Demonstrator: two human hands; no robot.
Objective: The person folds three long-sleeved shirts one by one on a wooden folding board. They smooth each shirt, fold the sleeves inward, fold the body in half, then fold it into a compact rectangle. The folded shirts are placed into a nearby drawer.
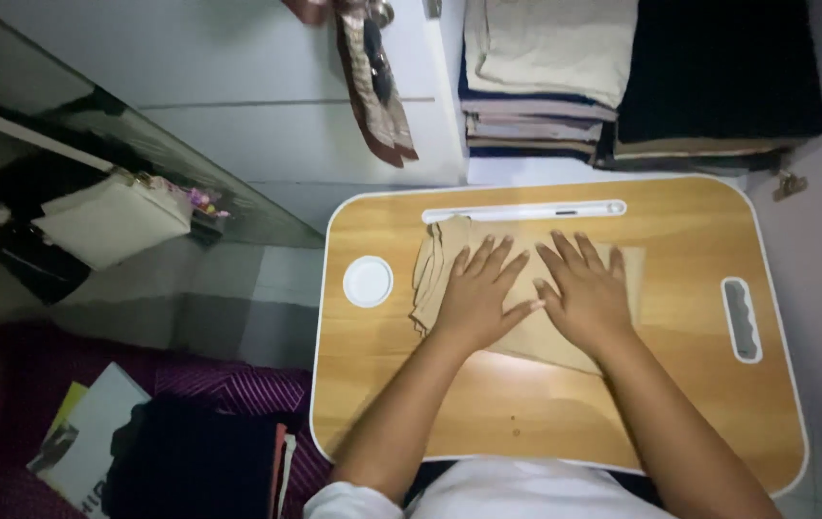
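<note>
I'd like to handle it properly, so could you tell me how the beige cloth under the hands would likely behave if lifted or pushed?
The beige cloth would probably go floppy when lifted: its left edge shows soft, loose folds. It looks thin and likely light, lying flat under the left hand and right hand. Pushed, it may slide or bunch on the smooth wooden tray table.

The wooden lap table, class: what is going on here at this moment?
A person presses both hands flat on a beige cloth lying on the wooden lap table. The left hand covers the bunched, folded side; the right hand lies on the smoother side. Stacks of folded fabric sit behind the table.
</note>
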